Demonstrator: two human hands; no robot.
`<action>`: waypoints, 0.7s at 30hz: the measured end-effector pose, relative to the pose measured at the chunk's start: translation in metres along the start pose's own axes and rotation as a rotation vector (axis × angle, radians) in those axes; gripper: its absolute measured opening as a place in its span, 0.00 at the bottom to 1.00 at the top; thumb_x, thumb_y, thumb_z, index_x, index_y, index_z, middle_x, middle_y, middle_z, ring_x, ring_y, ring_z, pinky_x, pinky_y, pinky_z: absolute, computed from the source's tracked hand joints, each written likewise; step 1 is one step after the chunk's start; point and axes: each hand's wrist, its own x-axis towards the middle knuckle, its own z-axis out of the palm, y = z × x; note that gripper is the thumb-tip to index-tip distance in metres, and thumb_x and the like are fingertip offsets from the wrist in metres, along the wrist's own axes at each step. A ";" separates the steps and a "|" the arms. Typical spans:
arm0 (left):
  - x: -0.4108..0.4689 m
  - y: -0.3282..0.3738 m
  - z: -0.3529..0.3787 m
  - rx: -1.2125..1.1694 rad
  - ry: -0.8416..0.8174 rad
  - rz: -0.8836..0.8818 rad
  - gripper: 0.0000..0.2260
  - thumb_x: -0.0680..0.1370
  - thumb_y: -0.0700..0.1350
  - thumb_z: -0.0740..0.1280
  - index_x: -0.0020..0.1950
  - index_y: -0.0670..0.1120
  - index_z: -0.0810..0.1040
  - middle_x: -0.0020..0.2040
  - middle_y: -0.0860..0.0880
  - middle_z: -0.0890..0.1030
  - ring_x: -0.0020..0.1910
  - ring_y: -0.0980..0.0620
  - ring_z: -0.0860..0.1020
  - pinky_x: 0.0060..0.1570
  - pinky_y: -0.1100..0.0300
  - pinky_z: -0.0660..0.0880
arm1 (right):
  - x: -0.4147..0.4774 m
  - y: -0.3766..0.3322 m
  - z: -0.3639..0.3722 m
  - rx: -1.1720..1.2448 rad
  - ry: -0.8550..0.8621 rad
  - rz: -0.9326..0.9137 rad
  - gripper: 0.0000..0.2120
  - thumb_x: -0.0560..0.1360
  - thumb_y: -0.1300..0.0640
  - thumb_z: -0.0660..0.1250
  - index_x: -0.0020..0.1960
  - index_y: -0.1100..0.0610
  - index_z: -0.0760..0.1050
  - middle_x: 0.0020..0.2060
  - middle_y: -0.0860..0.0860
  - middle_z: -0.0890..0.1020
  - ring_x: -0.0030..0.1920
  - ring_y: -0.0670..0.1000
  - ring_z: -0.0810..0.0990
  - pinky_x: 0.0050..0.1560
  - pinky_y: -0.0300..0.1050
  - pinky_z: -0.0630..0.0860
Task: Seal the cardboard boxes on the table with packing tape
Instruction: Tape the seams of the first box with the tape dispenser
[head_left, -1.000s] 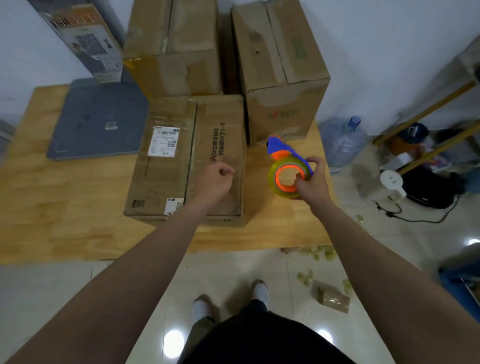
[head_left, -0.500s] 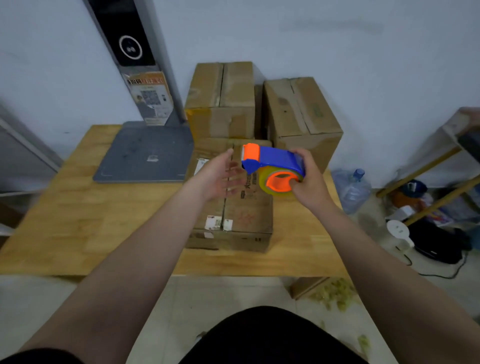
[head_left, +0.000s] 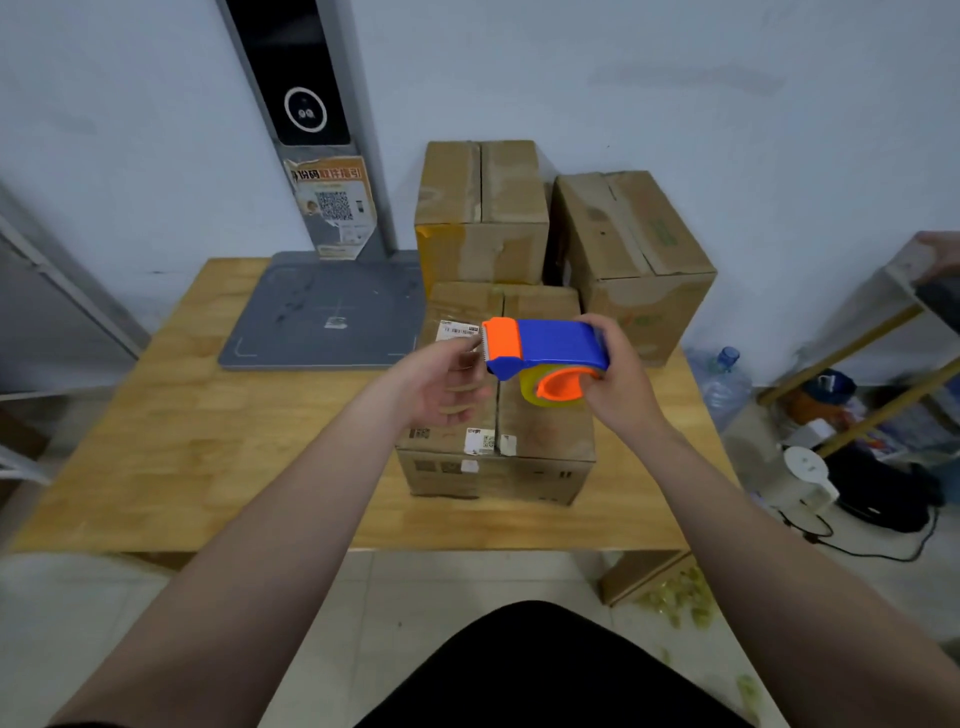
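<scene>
I see the wooden counter spanning the view, with a grey platform at its back left. A rear left box and a rear right box stand side by side against the wall. In front of them lies the low box, flaps closed, labels on top. Above it is the blue-and-orange tape dispenser, its toothed end pointing left. My right grip is wrapped round the dispenser's blue body and roll. My left grip is spread, palm up, fingertips just beside the teeth.
</scene>
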 end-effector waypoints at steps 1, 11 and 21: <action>-0.001 -0.002 -0.002 0.002 0.004 0.017 0.10 0.82 0.56 0.67 0.49 0.50 0.79 0.46 0.52 0.84 0.50 0.48 0.83 0.54 0.50 0.76 | -0.002 -0.002 0.002 0.000 0.001 0.005 0.32 0.69 0.75 0.64 0.67 0.51 0.70 0.62 0.51 0.76 0.63 0.49 0.76 0.63 0.55 0.76; 0.017 -0.025 -0.030 0.290 0.202 0.254 0.05 0.82 0.46 0.68 0.49 0.49 0.83 0.41 0.52 0.85 0.42 0.55 0.82 0.54 0.51 0.78 | -0.021 -0.010 0.003 -0.171 -0.123 -0.002 0.37 0.69 0.74 0.66 0.72 0.47 0.69 0.63 0.48 0.73 0.63 0.46 0.72 0.63 0.46 0.72; 0.040 -0.063 -0.068 0.424 0.296 0.362 0.09 0.83 0.48 0.66 0.47 0.48 0.83 0.46 0.51 0.84 0.41 0.54 0.76 0.44 0.56 0.74 | -0.056 0.019 -0.015 -0.310 -0.141 -0.011 0.38 0.69 0.71 0.68 0.73 0.44 0.66 0.65 0.46 0.72 0.65 0.49 0.72 0.60 0.54 0.75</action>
